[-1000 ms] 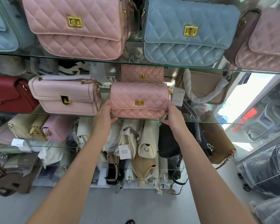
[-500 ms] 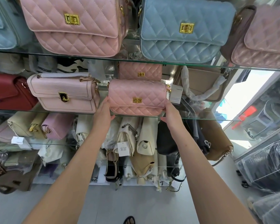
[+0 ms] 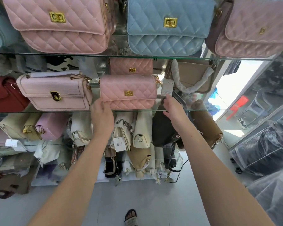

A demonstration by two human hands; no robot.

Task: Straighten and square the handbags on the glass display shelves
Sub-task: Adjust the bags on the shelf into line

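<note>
Squaring the small pink quilted leather handbag (image 3: 129, 88) calls for light, even pressure at both lower corners. That way its front should end up parallel to the front edge of the middle glass shelf (image 3: 203, 110), without sliding on the smooth glass toward the pale pink flap handbag (image 3: 55, 88) just beside it on the left. The left hand (image 3: 102, 115) rests with relaxed fingers against the bag's lower left corner, gripping nothing. The right hand (image 3: 174, 110) has curled fingers just beside the bag's right end, under the white hang tag (image 3: 167, 87); whether it holds anything I cannot tell. The bag stands upright at the shelf's front and looks nearly level. Its gold turn-lock clasp (image 3: 128, 93) faces out, and a matching pink quilted bag (image 3: 131, 66) stands behind it.
</note>
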